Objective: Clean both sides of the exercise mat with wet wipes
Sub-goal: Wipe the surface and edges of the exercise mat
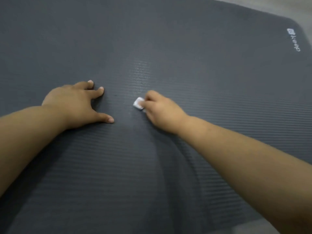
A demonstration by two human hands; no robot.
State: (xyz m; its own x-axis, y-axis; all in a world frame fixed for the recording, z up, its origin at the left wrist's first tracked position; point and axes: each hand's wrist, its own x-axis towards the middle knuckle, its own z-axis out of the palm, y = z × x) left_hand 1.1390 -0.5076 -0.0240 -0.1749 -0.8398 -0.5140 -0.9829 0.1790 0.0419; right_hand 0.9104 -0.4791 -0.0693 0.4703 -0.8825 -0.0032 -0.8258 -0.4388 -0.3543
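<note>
While the right hand (160, 112) pinches a small folded wet wipe (138, 103) against the exercise mat (185, 48), fingers curled round it, the left hand (76, 103) lies flat just beside, fingers (99, 92) spread and gripping nothing, likely bracing the mat. Progress, my read: early. One narrow damp streak (141, 73) runs up from the wipe near mid-mat. Rest of this face looks dry, so most of it is left, plus the whole other side after a flip. Mat: dark grey, ribbed, laid flat, white logo (294, 40) at the far right corner. Pale floor (287, 7) shows past that corner; nothing more of the room is in view.
</note>
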